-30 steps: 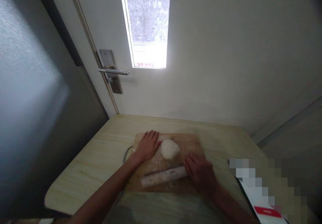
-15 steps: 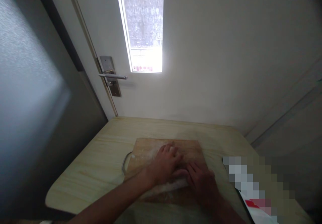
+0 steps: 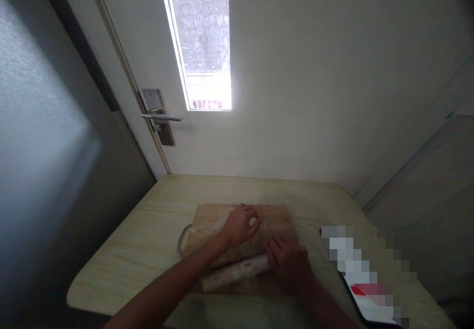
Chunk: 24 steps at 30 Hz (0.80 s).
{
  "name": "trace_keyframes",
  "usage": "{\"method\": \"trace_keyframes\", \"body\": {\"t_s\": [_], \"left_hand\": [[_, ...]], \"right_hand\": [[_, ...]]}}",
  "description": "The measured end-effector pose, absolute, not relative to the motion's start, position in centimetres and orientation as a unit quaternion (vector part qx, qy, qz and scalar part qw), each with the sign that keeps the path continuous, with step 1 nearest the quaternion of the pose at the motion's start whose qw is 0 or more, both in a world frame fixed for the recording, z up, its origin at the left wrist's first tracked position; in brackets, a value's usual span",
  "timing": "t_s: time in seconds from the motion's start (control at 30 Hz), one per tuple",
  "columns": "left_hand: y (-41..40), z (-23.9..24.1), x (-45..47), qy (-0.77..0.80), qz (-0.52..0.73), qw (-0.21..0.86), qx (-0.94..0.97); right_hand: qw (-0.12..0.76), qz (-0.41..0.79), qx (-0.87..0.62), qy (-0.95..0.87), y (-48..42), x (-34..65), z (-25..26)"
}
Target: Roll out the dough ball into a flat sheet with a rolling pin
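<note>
On a floury wooden cutting board point(image 3: 272, 215), my left hand point(image 3: 239, 226) curls its fingers around a small pale piece of dough point(image 3: 253, 221) near the far side. My right hand point(image 3: 289, 261) is closed over the right end of a flour-dusted rolling pin point(image 3: 235, 274). The pin lies slantwise across the near part of the board, its left end bare and its right end hidden under that hand. My left forearm passes above the board's left side.
A pale wood-patterned table point(image 3: 129, 250) carries the board, whose metal handle point(image 3: 181, 240) points left. At the right lies a flat dark-edged object point(image 3: 365, 299), mostly pixelated. A white door with a lever handle point(image 3: 163, 117) stands behind the table.
My hands have moved apart, the left going away from the right with the dough between its fingers. More of the rolling pin shows now. The view has shifted slightly.
</note>
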<state>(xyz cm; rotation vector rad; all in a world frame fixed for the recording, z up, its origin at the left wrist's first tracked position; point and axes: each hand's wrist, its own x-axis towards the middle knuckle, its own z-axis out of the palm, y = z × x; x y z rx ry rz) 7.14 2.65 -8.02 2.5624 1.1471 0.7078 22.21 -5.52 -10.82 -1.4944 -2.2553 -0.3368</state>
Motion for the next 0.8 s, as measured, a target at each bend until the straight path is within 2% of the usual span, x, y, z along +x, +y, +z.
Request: {"method": "trace_keyframes", "body": {"t_s": [0.17, 0.37, 0.63, 0.7, 0.8], "left_hand": [[3.3, -7.6, 6.8, 0.416, 0.313, 0.305, 0.797], [3.2, -7.8, 6.8, 0.431, 0.317, 0.362, 0.763], [4.9, -5.6, 6.0, 0.444, 0.322, 0.313, 0.775], [4.4, -5.4, 6.3, 0.428, 0.288, 0.297, 0.803], [3.0, -6.1, 6.5, 0.395, 0.217, 0.209, 0.868]], "right_hand": [[0.193, -0.095, -0.539, -0.814, -5.7, 22.2, -10.4], [0.195, -0.092, -0.540, -0.814, -5.7, 22.2, -10.4], [0.192, -0.090, -0.539, -0.815, -5.7, 22.2, -10.3], [0.194, -0.097, -0.538, -0.815, -5.7, 22.2, -10.3], [0.202, -0.098, -0.532, -0.816, -5.7, 22.2, -10.4]]}}
